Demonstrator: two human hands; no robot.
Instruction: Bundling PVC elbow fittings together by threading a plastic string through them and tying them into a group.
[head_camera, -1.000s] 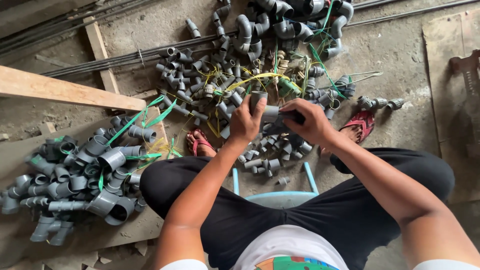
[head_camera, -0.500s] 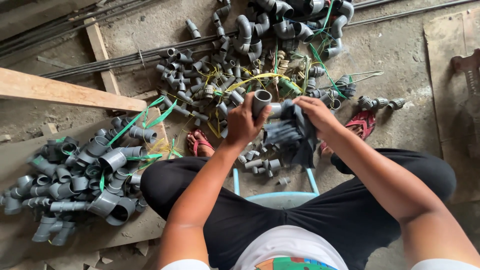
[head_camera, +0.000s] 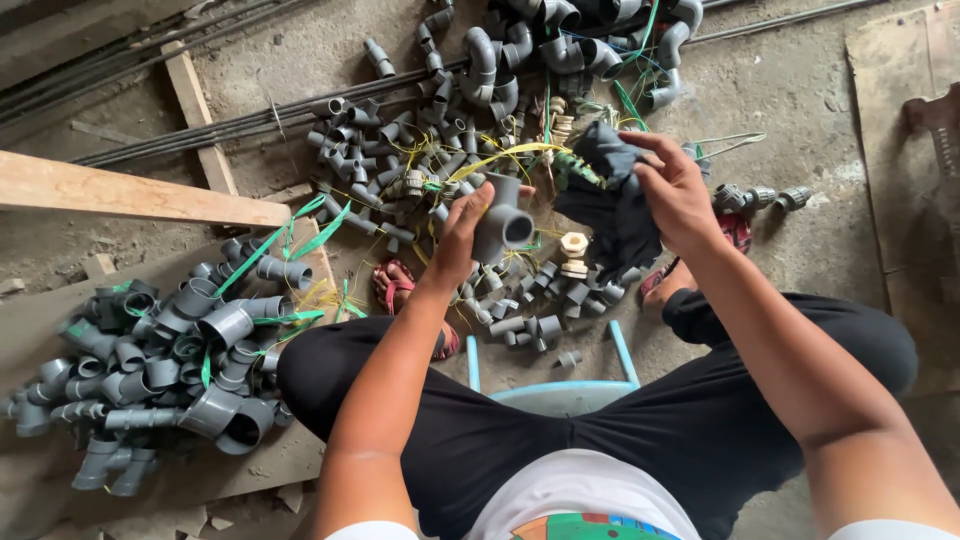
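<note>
Your left hand (head_camera: 462, 228) is gripping a grey tee fitting (head_camera: 503, 220); just right of that fitting, your right hand (head_camera: 677, 190) clutches a dark rag (head_camera: 615, 205).

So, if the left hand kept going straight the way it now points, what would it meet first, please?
The left hand, holding a grey pipe fitting, points away from the person, toward the scattered small grey fittings tied with yellow straps. It would probably meet those first, though depth is hard to judge from above.
</note>
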